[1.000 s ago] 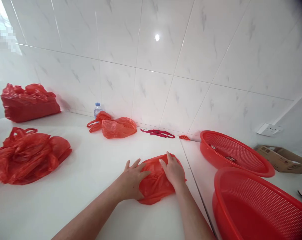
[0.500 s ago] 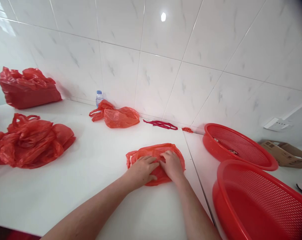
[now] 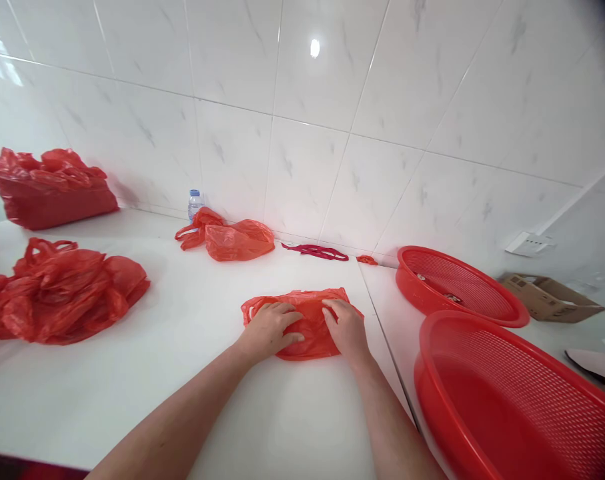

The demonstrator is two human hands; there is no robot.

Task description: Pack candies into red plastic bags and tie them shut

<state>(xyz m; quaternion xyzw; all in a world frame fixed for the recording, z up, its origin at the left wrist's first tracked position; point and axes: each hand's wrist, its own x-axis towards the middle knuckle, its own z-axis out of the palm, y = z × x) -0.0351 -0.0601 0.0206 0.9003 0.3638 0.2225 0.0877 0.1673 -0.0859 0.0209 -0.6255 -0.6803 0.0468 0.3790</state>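
A red plastic bag (image 3: 309,327) lies flattened on the white table in front of me. On its left part rests my left hand (image 3: 271,330), fingers stretched out and thumb apart, pointing right. My right hand (image 3: 345,325) lies on the bag's right part with its fingers spread and slightly bent. Both palms face down, and a strip of bag shows between them. The bag's far edge is creased, and its left end is partly covered by my left hand.
To the left is a heap of red bags (image 3: 67,290), with a bulky red bag (image 3: 55,190) behind it. By the wall are a bottle (image 3: 195,203), another red bag (image 3: 239,240) and a dark red strip (image 3: 316,251). Red baskets (image 3: 445,400) and a cardboard box (image 3: 552,299) stand right.
My hands have moved apart across the bag, the left one leftward. The bag looks flatter and more spread between them. The whole view has shifted slightly.
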